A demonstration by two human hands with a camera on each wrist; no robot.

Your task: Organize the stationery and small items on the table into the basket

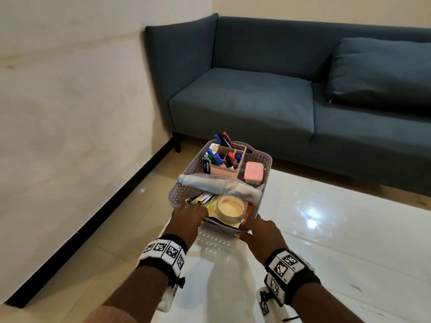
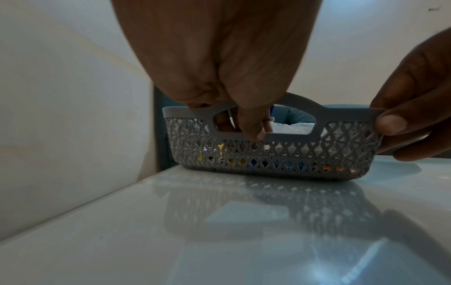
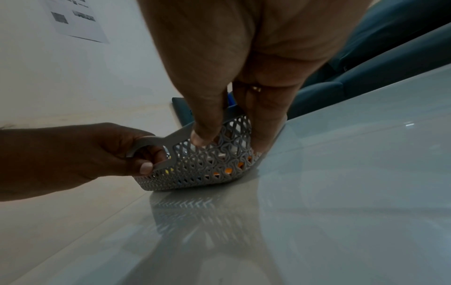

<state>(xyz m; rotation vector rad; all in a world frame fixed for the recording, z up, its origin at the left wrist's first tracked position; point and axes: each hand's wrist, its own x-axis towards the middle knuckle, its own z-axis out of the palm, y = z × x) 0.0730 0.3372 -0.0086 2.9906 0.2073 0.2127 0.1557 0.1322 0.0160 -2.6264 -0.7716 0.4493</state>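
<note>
A grey perforated basket [image 1: 179, 187] stands at the far left corner of the glossy white table [image 1: 338, 241]. It holds a pink pen holder [image 1: 229, 171] full of markers, a pink lidded box [image 1: 253, 171], a plastic-wrapped blue roll [image 1: 217, 184], a tape roll [image 1: 231, 209] and yellow clips [image 1: 200, 198]. My left hand [image 1: 190, 216] grips the basket's near handle [image 2: 273, 113], fingers through the cutout. My right hand [image 1: 260, 230] pinches the near right corner of the rim [image 3: 234, 113], thumb on the outer wall.
A dark blue sofa [image 1: 279, 89] with a cushion [image 1: 382, 73] stands just beyond the table. A cream wall [image 1: 70, 101] and tiled floor [image 1: 116, 217] lie to the left of the table's edge.
</note>
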